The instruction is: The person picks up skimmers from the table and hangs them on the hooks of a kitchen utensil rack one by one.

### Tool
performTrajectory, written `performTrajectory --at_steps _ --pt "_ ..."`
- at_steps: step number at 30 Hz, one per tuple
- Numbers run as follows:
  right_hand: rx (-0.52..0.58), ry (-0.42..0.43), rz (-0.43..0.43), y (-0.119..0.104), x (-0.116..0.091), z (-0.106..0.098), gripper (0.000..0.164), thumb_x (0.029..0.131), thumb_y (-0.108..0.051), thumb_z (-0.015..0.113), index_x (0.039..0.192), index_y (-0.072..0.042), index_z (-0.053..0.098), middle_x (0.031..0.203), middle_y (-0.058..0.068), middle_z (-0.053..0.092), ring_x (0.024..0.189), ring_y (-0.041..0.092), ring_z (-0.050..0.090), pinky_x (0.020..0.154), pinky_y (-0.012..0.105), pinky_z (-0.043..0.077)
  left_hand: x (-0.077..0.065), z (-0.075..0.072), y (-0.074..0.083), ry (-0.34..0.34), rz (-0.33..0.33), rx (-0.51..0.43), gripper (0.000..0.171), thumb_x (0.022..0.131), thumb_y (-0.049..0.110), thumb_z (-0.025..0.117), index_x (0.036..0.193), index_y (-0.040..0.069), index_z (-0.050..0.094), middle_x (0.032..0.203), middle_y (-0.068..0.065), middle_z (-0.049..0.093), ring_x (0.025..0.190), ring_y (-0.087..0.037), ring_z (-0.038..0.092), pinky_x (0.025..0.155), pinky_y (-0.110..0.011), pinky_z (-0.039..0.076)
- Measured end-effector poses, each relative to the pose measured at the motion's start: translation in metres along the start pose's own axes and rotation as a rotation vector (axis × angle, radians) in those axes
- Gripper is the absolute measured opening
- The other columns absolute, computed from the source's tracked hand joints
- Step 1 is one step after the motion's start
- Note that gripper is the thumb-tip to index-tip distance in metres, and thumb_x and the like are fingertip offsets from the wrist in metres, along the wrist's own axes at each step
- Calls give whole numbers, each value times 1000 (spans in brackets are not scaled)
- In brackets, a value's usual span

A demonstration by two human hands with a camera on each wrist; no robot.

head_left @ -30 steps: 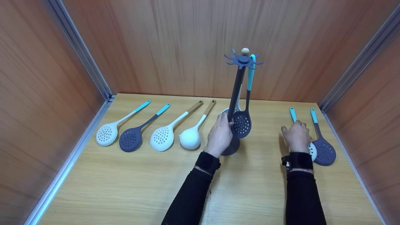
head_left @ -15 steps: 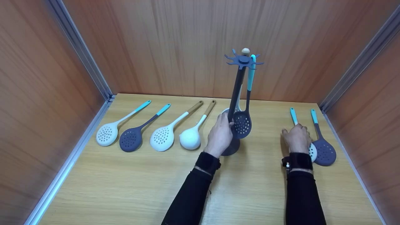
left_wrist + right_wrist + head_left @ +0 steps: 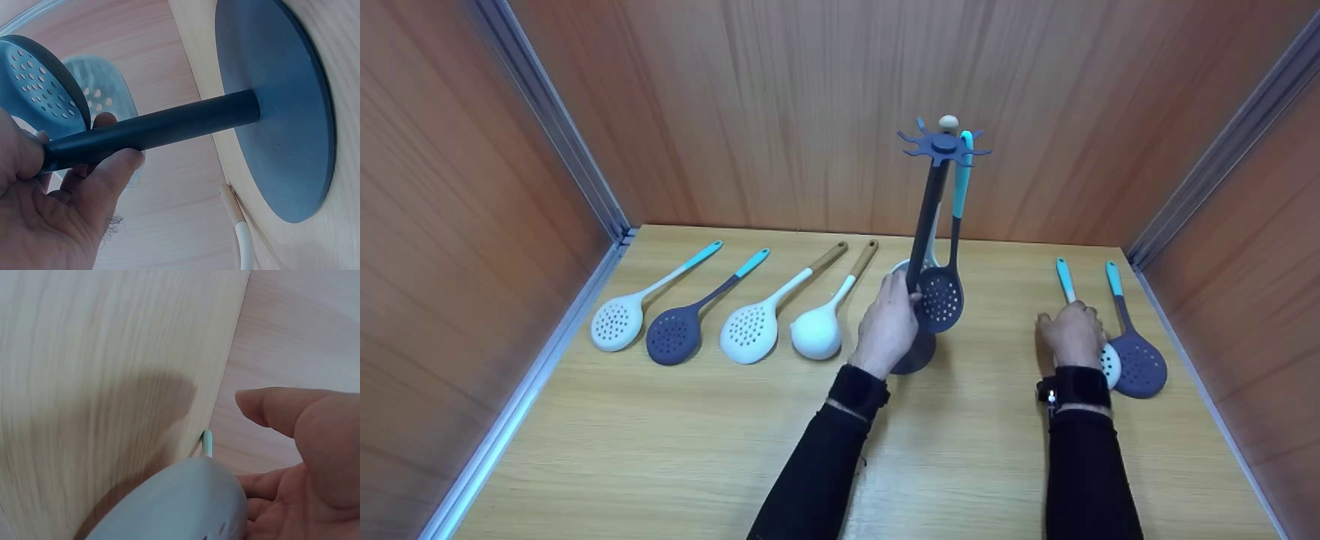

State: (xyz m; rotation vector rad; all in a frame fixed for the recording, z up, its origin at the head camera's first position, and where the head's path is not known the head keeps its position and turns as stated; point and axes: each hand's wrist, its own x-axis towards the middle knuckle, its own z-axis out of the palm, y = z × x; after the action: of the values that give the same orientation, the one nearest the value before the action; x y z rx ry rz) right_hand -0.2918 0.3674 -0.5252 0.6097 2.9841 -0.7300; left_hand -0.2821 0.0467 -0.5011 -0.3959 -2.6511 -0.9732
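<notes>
My left hand (image 3: 885, 326) grips the dark post (image 3: 928, 225) of an upright utensil stand; thumb and fingers wrap it above the round base (image 3: 281, 129) in the left wrist view. From the stand's hooks hang a dark skimmer (image 3: 941, 300) with a turquoise handle and, partly hidden behind, a pale perforated utensil (image 3: 107, 81). My right hand (image 3: 1072, 334) is over a white skimmer (image 3: 1110, 365) lying on the table at the right, covering much of it. In the right wrist view its thumb (image 3: 275, 408) stands apart from the skimmer's head, fingers partly hidden beyond it.
A dark skimmer (image 3: 1140, 367) lies right of my right hand. Left of the stand are a white ladle (image 3: 816, 334), a wood-handled white skimmer (image 3: 748, 334), a dark skimmer (image 3: 673, 335) and another white skimmer (image 3: 616, 322). Wooden panels (image 3: 780, 112) enclose the table's back and sides.
My right hand has drawn slightly back toward me over the white skimmer, baring a bit more of its handle. The left hand and the stand hold their place.
</notes>
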Motion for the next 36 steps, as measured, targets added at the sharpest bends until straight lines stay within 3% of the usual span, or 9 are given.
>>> performTrajectory --at_steps 14,28,36 --pt "-2 -2 30 1 4 2 71 114 -37 56 153 22 46 152 48 49 145 65 46 127 73 34 1 -1 0 -42 -44 -17 21 119 24 54 134 9 58 129 -9 68 105 -26 80 83 -42 69" --pt "8 18 25 3 5 3 65 113 -36 57 148 19 52 152 48 48 146 65 44 124 75 33 -1 0 0 10 5 2 21 118 22 55 131 6 59 122 -11 69 101 -27 79 79 -43 68" --pt "31 2 54 -1 4 -1 75 114 -36 56 172 5 33 163 47 38 154 63 35 127 74 29 -1 0 -1 11 10 -7 22 118 23 55 133 6 59 121 -11 70 100 -28 79 80 -45 68"
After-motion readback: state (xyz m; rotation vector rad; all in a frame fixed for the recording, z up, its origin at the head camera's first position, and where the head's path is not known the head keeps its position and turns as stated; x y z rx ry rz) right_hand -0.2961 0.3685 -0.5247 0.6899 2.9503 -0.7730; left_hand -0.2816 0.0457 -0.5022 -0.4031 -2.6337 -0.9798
